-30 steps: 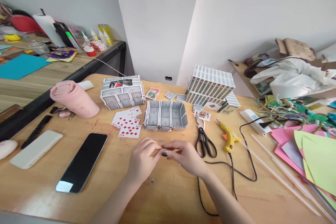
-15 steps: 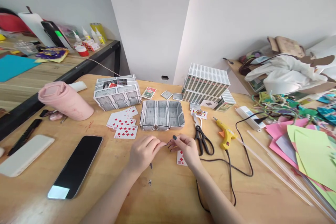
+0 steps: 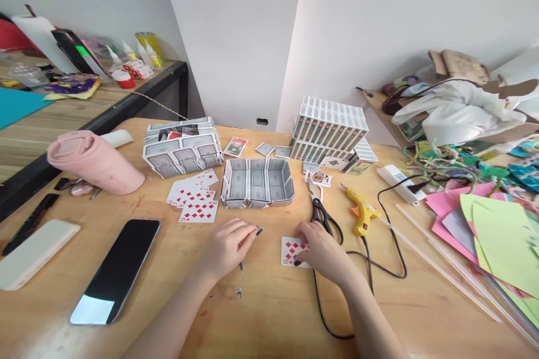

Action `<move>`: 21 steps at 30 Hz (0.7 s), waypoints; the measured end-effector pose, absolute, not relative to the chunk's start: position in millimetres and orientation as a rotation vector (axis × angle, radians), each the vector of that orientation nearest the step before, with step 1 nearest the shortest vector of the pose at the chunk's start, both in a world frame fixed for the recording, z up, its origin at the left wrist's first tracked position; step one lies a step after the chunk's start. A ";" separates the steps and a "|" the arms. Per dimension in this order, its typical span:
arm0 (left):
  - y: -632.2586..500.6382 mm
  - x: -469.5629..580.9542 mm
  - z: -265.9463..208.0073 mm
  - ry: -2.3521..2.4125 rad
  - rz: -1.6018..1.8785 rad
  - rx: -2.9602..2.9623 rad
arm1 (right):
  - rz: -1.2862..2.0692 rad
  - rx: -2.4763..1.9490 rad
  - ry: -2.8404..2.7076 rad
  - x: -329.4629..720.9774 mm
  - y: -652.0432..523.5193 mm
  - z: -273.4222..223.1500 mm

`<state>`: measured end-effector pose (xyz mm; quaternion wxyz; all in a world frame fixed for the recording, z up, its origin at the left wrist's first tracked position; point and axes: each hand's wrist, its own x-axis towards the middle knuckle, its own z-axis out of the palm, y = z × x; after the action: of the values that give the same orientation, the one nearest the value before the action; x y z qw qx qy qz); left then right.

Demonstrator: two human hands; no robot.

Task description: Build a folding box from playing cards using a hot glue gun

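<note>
My left hand (image 3: 231, 244) hovers or rests near the front of an open tray (image 3: 257, 185) built of grey-backed playing cards. Its fingers are curled together, and whatever they may hold is hidden. To the right, my right hand (image 3: 320, 249) is over a ten of diamonds playing card (image 3: 290, 247) lying face up on the table. Thumb and fingertips grip the card near its right part, at the upper and lower edges. Just behind that hand lie black-handled scissors (image 3: 322, 216). A fan of red diamond cards (image 3: 197, 210) lies left of the tray.
A card-covered box (image 3: 183, 148) and a pink tumbler (image 3: 99, 162) stand at the left, near a phone (image 3: 118, 269). Stacked card boxes (image 3: 328, 129) stand behind. At right are a yellow glue gun (image 3: 360, 210) with its black cord, a power strip (image 3: 402, 184), glue sticks and coloured paper (image 3: 497, 235).
My hands were together in front of the tray and are now apart. The right hand has moved right and down onto the ten of diamonds. The view has turned slightly.
</note>
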<state>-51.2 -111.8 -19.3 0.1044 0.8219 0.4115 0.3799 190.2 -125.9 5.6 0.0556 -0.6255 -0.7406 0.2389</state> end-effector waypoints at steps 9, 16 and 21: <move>-119.1 -40.9 -20.1 1.164 1.097 2.407 | 0.941 -1.578 -2.057 185.9 -119.0 9.5; -110.8 -32.8 4.6 1.113 1.378 2.329 | 1.662 -1.240 -0.901 173.1 -118.2 2.2; -76.7 -19.9 40.5 1.294 1.123 2.317 | 1.767 -1.070 -0.616 168.9 -116.0 2.8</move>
<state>-19.9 -76.7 40.5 0.1295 0.7973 0.4452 0.3864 168.9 -116.0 2.8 0.4732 -0.4373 -0.2517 0.7221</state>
